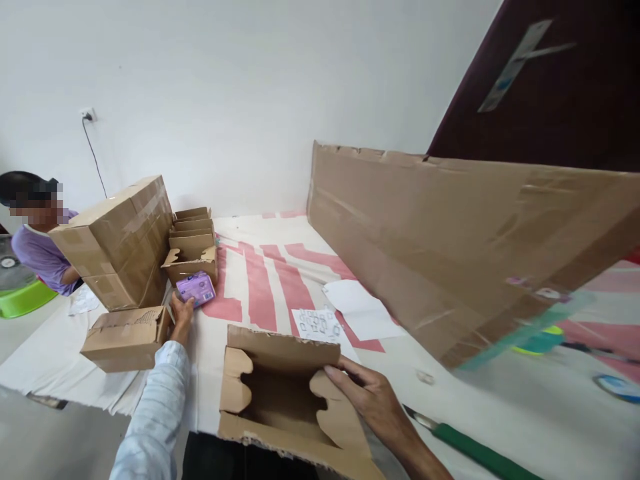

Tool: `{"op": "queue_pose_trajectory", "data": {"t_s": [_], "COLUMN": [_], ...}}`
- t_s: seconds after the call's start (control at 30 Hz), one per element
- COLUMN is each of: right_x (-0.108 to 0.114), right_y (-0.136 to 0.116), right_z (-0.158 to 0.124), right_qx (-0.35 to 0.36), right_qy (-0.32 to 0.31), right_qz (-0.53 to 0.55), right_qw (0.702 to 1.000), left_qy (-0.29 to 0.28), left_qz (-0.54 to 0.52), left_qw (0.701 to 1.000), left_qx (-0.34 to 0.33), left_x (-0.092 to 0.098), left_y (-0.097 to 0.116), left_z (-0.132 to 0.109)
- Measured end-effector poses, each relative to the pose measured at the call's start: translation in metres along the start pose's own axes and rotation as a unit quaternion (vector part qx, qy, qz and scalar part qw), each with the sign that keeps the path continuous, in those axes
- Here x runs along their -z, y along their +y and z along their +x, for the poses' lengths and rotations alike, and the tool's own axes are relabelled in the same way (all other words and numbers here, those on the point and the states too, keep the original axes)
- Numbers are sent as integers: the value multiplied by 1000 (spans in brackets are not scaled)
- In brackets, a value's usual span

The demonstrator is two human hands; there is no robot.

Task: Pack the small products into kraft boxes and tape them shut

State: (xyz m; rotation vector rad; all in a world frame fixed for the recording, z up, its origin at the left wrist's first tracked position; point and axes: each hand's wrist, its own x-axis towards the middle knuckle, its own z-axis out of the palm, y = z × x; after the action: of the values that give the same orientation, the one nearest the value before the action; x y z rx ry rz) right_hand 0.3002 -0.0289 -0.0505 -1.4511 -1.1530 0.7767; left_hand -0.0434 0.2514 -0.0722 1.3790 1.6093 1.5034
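In the head view, my left hand (183,313) reaches out to the left and grips the left end of a small purple box (199,288) with printing on it. That box is just in front of an open brown carton (190,267). Close to me, an open cardboard box (287,337) has its top flaps up and its inside in shadow. My right hand (373,400) holds this box at its right side flap, thumb on top; some of the fingers are hidden. Beside my left wrist sits a closed cardboard box (125,337).
Stacked taped cartons (115,240) stand at the left, with a co-worker in a purple top (43,257) behind them. A large cardboard sheet (450,240) rises at the right. Papers (360,310), a green-handled tool (480,450) and a tape roll (617,387) lie on the table.
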Motion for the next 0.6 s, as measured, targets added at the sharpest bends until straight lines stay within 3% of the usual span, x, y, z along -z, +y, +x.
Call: {"op": "queue_pose_trajectory", "data": {"t_s": [0.1,0.23,0.33,0.47,0.6], "right_x": [0,0,-1,-2,-1], "right_y": [2,3,3,4,2], "right_z": [-1,-1,0,-1,-3], "right_qx": [-18,-32,-31,-33,-38], "right_qy": [16,31,29,31,32], "right_qz": [19,36,41,44,48], "right_qw": [1000,998,998,998,998], "left_qy": [38,-5,-18,-16,-55], "left_qz": [80,157,202,236,221], "left_qw": [996,987,979,971,973], "left_qx": [-10,-18,-3,24,44], "left_x": [2,-7,-12,-4,-2], "left_y": [-3,2,8,13,6], "left_z": [-19,-36,-28,-8,-12]}}
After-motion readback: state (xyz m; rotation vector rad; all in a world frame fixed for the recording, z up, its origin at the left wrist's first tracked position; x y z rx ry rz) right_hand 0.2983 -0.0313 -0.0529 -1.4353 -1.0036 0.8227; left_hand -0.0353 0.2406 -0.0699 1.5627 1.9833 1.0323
